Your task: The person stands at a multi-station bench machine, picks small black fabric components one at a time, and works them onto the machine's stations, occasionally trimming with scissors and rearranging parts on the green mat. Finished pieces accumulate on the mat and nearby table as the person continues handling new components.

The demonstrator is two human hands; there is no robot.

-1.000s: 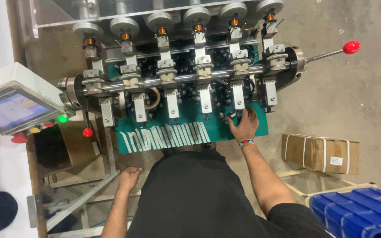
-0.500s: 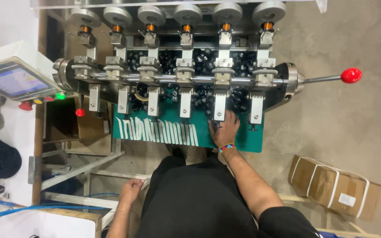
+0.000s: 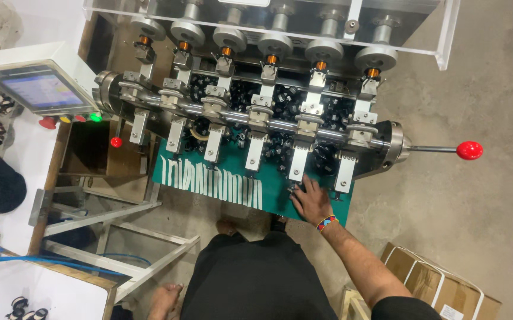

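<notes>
Since a moment ago the right hand (image 3: 311,200) has stayed on the green tray (image 3: 221,163) of the big winding machine (image 3: 256,112), just under the metal arm (image 3: 296,165) second from the red-knobbed lever (image 3: 468,150). Its fingers are spread and lie flat on the tray, touching small black parts (image 3: 295,188) there. Whether it pinches one of them cannot be told. A bright bead band (image 3: 326,223) sits on that wrist.

The left hand (image 3: 164,299) hangs low beside the person's black shirt, well away from the machine. It looks loose and holds nothing.

More black parts (image 3: 280,145) are piled at the back of the tray, behind the row of six metal arms. White strips (image 3: 215,181) lie in a row on the front of the tray, to the left of the right hand. A screen box (image 3: 40,83) with coloured buttons stands at the left end of the machine. A brown carton (image 3: 440,284) sits on the floor, to the right of the person.
</notes>
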